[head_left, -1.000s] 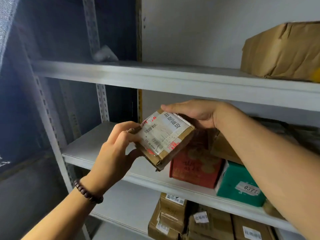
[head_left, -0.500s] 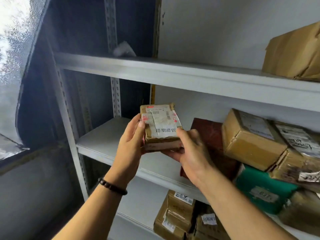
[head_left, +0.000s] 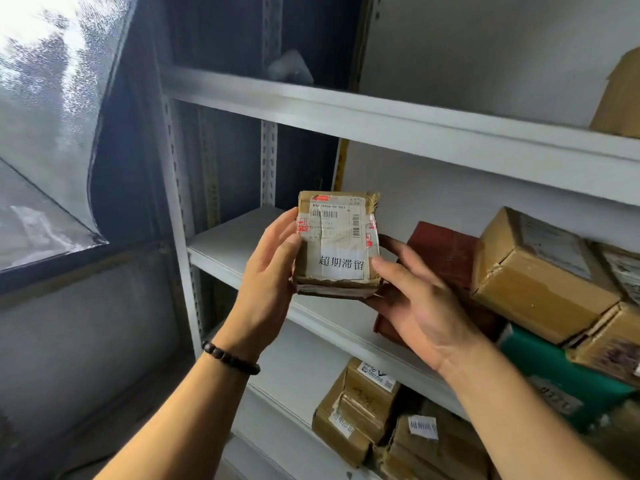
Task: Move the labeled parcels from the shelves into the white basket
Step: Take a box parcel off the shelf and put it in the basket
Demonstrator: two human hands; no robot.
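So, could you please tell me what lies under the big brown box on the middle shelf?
A green parcel shows beneath the brown box; how far it runs underneath is covered.

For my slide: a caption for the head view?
A labeled parcel held by the left hand and right hand before the shelves.

At the centre of the frame, 2 hands hold a small taped parcel (head_left: 337, 237) upright in front of the middle shelf (head_left: 235, 237) — the left hand (head_left: 268, 271) grips its left edge, the right hand (head_left: 415, 303) pinches its lower right corner, thumb on the white label (head_left: 341, 264). A beaded bracelet (head_left: 230, 358) circles the left wrist. At right, a red box (head_left: 446, 251), a brown carton (head_left: 540, 271) and a green parcel (head_left: 561, 379) crowd the shelf; more labelled parcels (head_left: 360, 410) lie below.
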